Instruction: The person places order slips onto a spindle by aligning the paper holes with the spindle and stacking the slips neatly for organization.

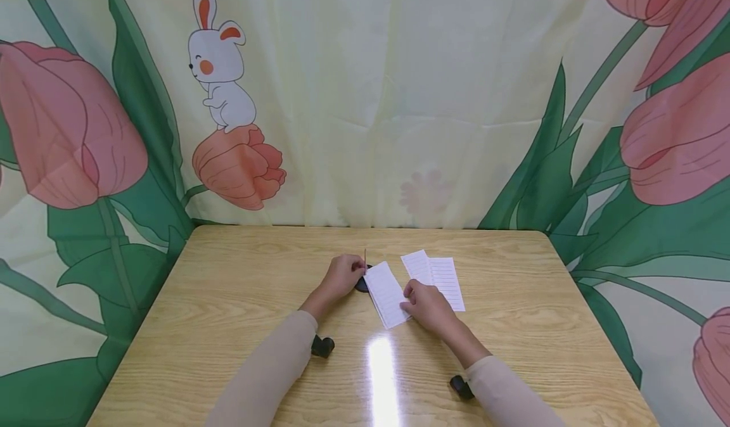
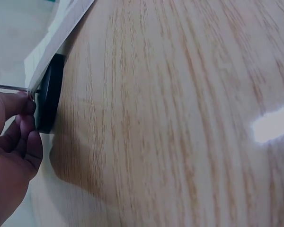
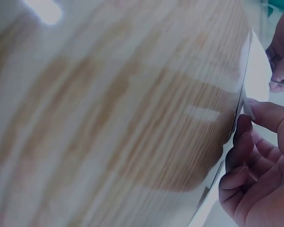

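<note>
As left wrist alone suggests, rod (image 2: 9,87) meets base (image 2: 51,99).

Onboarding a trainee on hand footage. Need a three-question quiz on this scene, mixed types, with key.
1. Multiple choice: which hand is nearest the black base?
A) the right hand
B) the left hand
C) both equally near

2. True or false: the thin rod stands upright from the black base.

3. Short answer: what does the right hand pinch, and on which side of it, in the head view, do the loose sheets lie?

Key:
1. B
2. True
3. The paper, by its edge; the loose sheets lie to its right.
</note>
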`<state>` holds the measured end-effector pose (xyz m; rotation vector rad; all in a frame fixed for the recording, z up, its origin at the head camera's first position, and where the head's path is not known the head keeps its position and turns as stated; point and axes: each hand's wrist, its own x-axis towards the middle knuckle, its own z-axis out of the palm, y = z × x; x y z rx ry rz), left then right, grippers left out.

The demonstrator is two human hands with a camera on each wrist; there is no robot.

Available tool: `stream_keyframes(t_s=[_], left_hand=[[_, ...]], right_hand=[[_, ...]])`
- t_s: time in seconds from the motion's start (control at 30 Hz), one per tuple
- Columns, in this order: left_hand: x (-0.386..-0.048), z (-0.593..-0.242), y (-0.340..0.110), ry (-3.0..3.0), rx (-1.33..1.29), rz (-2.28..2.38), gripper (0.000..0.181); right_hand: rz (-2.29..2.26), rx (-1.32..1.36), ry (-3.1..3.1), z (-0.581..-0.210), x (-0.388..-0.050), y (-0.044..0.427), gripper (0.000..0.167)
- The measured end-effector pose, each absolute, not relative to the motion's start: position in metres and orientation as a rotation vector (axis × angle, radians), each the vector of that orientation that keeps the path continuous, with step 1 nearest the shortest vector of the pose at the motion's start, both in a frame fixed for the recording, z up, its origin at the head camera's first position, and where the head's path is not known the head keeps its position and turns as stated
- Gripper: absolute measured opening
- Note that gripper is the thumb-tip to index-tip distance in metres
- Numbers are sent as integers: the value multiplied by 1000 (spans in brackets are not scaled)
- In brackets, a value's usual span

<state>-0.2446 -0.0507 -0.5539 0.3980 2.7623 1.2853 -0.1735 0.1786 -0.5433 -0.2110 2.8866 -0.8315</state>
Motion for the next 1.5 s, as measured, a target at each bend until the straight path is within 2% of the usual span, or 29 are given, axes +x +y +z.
stream_keyframes(t_s=[0.33, 0.63, 0.97, 1.3, 1.5], left_hand=[[-244, -557, -54, 2746, 385, 1321, 8], [-241, -552, -62, 2762, 407, 1330, 9], [-236, -552, -68, 2756, 477, 1250, 29], [-231, -552, -72, 2709, 520, 1216, 46], [-230, -555, -72, 2701, 526, 1215, 58]], right_hand=[[-860, -175, 2912, -541, -178, 202, 18], [-863, -45, 2957, -542, -182, 239, 35], [-808, 76, 2969, -542, -177, 265, 49], [-801, 117, 2949, -544, -173, 281, 46], [-759, 110, 2967, -548, -172, 282, 54]])
